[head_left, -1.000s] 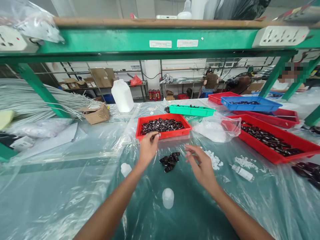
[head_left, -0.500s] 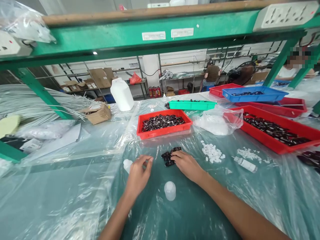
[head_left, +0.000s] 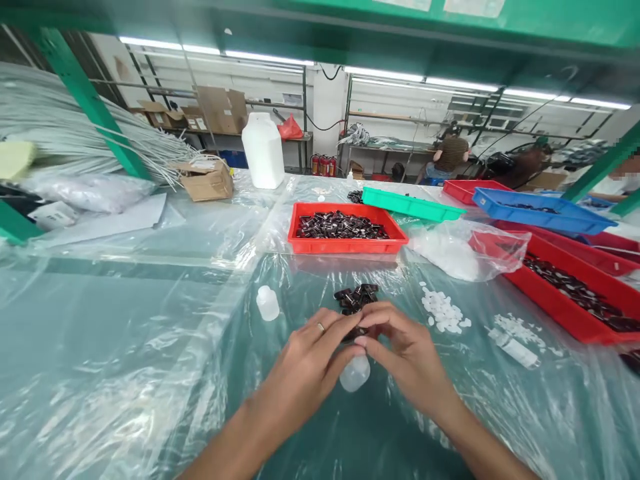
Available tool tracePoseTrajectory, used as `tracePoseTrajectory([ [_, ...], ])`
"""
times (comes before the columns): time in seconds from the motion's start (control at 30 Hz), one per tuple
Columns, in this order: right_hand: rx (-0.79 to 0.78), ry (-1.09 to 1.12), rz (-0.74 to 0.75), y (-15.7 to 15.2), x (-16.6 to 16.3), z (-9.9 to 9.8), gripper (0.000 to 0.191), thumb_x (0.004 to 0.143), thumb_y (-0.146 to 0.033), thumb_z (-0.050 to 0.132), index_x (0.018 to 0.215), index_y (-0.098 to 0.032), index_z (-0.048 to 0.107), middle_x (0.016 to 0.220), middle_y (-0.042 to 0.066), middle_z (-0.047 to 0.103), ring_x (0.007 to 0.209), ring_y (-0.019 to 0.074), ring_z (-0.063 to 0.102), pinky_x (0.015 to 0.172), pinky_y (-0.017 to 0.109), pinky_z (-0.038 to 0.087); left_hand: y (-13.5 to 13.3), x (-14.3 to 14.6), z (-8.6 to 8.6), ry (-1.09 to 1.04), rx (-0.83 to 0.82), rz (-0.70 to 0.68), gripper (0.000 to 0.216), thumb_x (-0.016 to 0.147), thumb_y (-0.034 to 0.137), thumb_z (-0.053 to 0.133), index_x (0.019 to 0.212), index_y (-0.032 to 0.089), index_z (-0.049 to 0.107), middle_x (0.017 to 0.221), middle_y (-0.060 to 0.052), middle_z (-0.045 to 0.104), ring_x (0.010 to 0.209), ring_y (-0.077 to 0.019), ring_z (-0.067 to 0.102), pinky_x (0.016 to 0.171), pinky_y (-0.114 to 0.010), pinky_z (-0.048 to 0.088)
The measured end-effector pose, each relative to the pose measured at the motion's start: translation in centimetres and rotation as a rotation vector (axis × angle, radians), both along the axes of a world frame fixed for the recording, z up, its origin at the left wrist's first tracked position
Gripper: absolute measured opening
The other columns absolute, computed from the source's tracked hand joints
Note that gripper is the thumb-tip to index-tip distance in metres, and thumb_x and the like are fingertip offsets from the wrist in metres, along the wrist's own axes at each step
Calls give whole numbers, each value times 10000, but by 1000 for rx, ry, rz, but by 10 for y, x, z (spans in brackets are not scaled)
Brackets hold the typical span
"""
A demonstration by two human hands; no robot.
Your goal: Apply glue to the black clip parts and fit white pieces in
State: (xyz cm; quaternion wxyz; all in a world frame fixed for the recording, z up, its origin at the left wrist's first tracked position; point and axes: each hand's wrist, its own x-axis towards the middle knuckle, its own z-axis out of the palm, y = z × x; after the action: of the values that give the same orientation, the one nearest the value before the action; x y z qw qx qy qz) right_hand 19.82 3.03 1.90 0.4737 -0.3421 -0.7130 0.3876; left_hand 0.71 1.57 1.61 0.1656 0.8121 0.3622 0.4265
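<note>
My left hand (head_left: pixel 317 347), with a ring on one finger, and my right hand (head_left: pixel 407 350) meet fingertip to fingertip. Between them a small glossy dark part (head_left: pixel 354 334) is pinched, mostly covered by the fingers. Just beyond lies a small pile of similar dark parts (head_left: pixel 356 297) on the plastic-covered table. Right below my fingertips stands a small translucent white bottle (head_left: pixel 355 375), its top partly hidden by them. Another small white bottle (head_left: pixel 268 304) is to the left of the pile.
A red tray (head_left: pixel 350 247) full of dark parts stands ahead, a green tray (head_left: pixel 415 205) behind it. White pieces (head_left: pixel 445 311), a clear bag (head_left: pixel 460 250) and a larger red tray (head_left: pixel 575 300) are at right. A white jug (head_left: pixel 263 152) stands farther back. A person (head_left: pixel 451 155) sits in the background.
My right hand has left the pile and come back towards me. My left hand has moved right to meet it over the bottle. The camera view has tilted down and shifted left.
</note>
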Motion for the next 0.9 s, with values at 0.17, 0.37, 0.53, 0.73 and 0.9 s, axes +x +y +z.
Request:
tracePoseTrajectory([
  [0.17, -21, -76, 51, 6, 12, 3, 109, 1008, -334, 615, 1095, -338, 680, 1155, 14, 617, 966, 150, 631, 839, 298, 563, 6, -7, -3, -34, 74, 3, 386, 1012, 100, 573, 1365, 254, 577, 1029, -36, 678, 932, -173, 659, 790, -290, 555],
  [0.37, -143, -457, 257, 21, 44, 7, 460, 801, -294, 842, 1229, -356, 687, 1158, 18, 711, 915, 202, 696, 794, 319, 602, 15, -12, -5, -108, 108, 127, 225, 970, 61, 627, 1130, 216, 658, 1032, -37, 693, 938, -166, 669, 763, -268, 553],
  [0.53, -182, -510, 285, 13, 38, -11, 416, 805, -282, 822, 1190, -348, 679, 1265, 3, 699, 1180, 294, 655, 977, 438, 570, 15, -9, -6, -105, 87, 110, 218, 970, 53, 624, 1119, 208, 654, 1053, -34, 681, 906, -123, 655, 732, -217, 546],
  [0.73, -87, -362, 195, 9, 39, 3, 347, 906, -269, 729, 1216, -364, 605, 1131, -39, 707, 993, 155, 699, 865, 272, 595, 12, -5, -5, -74, 63, 68, 238, 979, 45, 592, 1145, 206, 644, 1138, -59, 692, 1002, -147, 665, 798, -245, 551],
  [0.9, 292, -469, -21, 12, 52, 14, 367, 923, -280, 723, 1269, -327, 607, 1180, 40, 687, 986, 192, 693, 746, 284, 602, 11, -2, -6, -112, 72, 70, 250, 974, 27, 591, 1152, 197, 636, 1024, -42, 700, 925, -140, 655, 773, -239, 540],
])
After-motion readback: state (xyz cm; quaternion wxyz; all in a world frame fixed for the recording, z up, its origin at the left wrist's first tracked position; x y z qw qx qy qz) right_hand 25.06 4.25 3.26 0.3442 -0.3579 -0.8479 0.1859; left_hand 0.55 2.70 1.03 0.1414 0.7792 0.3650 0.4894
